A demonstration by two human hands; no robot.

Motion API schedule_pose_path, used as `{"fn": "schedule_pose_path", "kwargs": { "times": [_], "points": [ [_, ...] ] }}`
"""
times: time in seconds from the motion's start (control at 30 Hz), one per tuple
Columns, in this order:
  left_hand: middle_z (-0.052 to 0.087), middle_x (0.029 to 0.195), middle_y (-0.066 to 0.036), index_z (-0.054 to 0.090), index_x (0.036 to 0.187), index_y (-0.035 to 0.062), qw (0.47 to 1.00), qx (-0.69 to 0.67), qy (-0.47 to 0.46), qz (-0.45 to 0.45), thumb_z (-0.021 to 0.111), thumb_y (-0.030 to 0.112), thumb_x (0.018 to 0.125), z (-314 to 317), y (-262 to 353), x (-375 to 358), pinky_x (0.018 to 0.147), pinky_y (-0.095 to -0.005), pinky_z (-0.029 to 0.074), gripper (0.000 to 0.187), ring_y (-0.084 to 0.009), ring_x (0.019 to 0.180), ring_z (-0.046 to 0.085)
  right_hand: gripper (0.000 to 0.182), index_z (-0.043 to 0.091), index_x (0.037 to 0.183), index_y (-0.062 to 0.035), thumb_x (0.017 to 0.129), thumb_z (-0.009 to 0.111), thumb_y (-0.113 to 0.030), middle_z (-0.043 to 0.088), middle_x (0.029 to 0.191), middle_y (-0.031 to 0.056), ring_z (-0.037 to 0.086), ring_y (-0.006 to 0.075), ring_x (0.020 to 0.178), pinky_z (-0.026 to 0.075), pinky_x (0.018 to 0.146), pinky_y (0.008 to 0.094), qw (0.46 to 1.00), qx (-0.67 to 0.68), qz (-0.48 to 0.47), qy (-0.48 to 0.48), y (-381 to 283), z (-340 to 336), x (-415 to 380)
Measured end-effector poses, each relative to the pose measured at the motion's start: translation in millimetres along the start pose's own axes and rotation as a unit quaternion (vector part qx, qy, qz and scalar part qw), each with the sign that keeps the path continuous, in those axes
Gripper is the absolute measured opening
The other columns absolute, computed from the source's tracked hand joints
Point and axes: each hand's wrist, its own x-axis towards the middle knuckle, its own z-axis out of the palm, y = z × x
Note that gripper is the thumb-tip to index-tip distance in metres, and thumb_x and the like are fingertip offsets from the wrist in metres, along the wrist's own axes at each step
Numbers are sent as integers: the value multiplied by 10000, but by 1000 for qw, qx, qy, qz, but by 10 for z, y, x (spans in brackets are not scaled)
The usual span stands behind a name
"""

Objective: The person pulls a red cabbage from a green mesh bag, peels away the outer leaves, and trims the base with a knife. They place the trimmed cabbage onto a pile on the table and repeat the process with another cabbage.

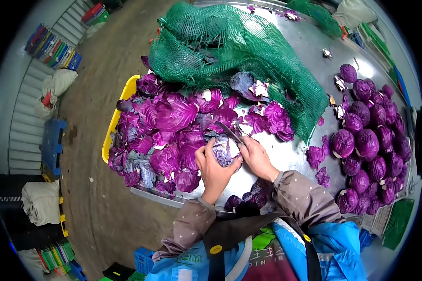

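At the centre of the frame the left hand [214, 169] grips a cabbage [223, 151] over the steel table [309, 47]. The right hand [256, 157] is clenched on a knife [229, 132], its blade slanting up and left above the cabbage. Loose purple leaves [169, 126] lie heaped left of the hands over a yellow crate [122, 100]. A green net [239, 51] sprawls above, and trimmed heads [373, 140] sit at right.

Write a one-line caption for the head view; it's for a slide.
Left hand grips a red cabbage while the right hand works a knife over it on a steel table.
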Motion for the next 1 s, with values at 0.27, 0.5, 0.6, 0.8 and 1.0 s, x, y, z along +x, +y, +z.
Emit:
{"fn": "schedule_pose_path", "kwargs": {
  "times": [0.27,0.5,0.6,0.8,1.0],
  "points": [
    [383,1188,-160,398,1307,73,990,-130,-51,3,799,257,634,-203,-198,-102,988,-421,334,805,-315,1126,413,225,513,1068,-2,906,502,-158,613,810,243,614,395,771,459,691,441,990,135,27,24,230,106,-67],
    [392,1225,-166,349,1343,51,994,-110,-10,4,802,192,624,-323,-284,-90,990,-415,357,861,-311,1159,422,218,536,1062,-12,892,527,-149,613,801,191,610,308,724,467,662,411,991,122,-49,11,19,100,-99],
    [398,1213,-171,352,1338,47,997,-80,-12,12,814,193,611,-289,-270,-79,986,-415,362,873,-324,1146,432,305,534,1173,-110,874,526,-170,635,838,208,631,364,756,481,626,459,995,-78,53,22,279,-252,119],
    [406,1204,-187,345,1337,19,999,16,-6,38,827,252,591,-210,-23,-3,936,-441,384,918,-353,1123,437,512,422,1359,-216,868,517,-103,528,1053,153,615,345,682,514,576,412,985,-91,-144,-29,-217,-333,-118],
    [460,1171,-155,398,1304,7,989,148,-24,10,816,401,565,-162,62,71,858,-445,381,937,-305,1065,497,526,432,1352,-209,848,540,-103,526,1005,148,614,347,676,492,550,433,993,-70,-93,-36,-343,-172,-274]
  ]
}}
